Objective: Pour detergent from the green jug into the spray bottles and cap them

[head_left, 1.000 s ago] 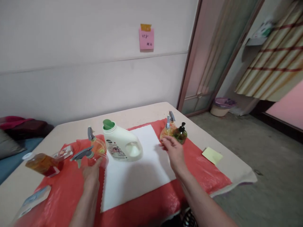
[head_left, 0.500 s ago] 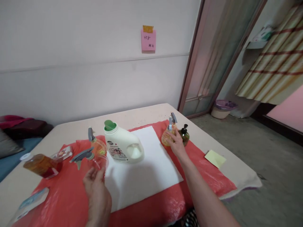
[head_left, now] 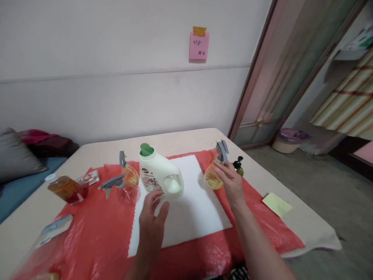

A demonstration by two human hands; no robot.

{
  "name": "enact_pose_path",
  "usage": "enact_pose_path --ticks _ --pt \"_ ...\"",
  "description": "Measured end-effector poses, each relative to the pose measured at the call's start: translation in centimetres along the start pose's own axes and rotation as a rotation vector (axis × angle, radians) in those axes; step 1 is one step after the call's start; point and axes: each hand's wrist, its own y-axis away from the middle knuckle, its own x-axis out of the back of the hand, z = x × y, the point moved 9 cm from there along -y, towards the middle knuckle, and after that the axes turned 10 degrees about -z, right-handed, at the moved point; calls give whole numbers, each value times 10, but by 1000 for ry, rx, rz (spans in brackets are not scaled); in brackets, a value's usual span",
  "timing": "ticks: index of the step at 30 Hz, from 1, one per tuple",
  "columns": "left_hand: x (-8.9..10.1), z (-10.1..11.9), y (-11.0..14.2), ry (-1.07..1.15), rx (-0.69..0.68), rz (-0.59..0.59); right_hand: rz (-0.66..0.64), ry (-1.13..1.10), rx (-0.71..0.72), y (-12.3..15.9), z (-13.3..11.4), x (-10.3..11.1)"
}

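A white detergent jug [head_left: 160, 177] with a green cap stands on a white sheet [head_left: 186, 206] spread over a red plastic cover [head_left: 90, 233]. My left hand [head_left: 152, 221] hovers just in front of the jug, fingers apart and holding nothing. My right hand [head_left: 230, 179] is wrapped round a small orange spray bottle [head_left: 213, 175] with a grey trigger, tilting it at the sheet's right edge. A dark green pump bottle [head_left: 239, 166] stands just behind that hand.
Left of the jug are an orange spray bottle [head_left: 128, 173], a clear spray bottle [head_left: 121, 188] lying down, an amber bottle [head_left: 67, 188] on its side and small packets [head_left: 54, 229]. A yellow note [head_left: 276, 204] lies at the right. A pink note [head_left: 198, 46] hangs on the wall.
My left hand left the clear spray bottle and moved right to the jug. My right hand closed round the orange spray bottle and pulled it slightly toward the white sheet.
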Motion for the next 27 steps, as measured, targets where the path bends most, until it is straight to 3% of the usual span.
enact_pose_path --ticks 3,7,9,11,13,15,16,17,19,21,24,27 --pt "-25 5 7 -12 -8 -128 -137 -154 20 19 -20 -16" --pt "-53 11 17 22 56 -278 -479 -464 -8 58 -51 -60" --pt "-68 14 22 82 114 -403 -675 -517 -21 77 -68 -84" --pt "-76 20 25 102 150 -500 -773 -559 -18 88 -79 -100" --pt "-70 27 23 106 132 -486 -656 -644 -63 85 -76 -103" --pt "-55 35 17 165 66 -401 -474 -776 -252 84 -56 -105" --pt "-47 38 14 207 27 -357 -452 -854 -380 90 -46 -114" --pt "-40 41 12 239 -6 -323 -497 -937 -511 100 -40 -128" --pt "-28 43 9 241 -29 -265 -713 -1097 -720 129 -44 -161" --pt "-20 41 8 198 -11 -235 -840 -1221 -828 151 -52 -180" --pt "-11 38 5 215 9 -232 -806 -1213 -973 168 -44 -192" --pt "8 39 1 324 -20 -119 -848 -1023 -1116 183 -26 -198"
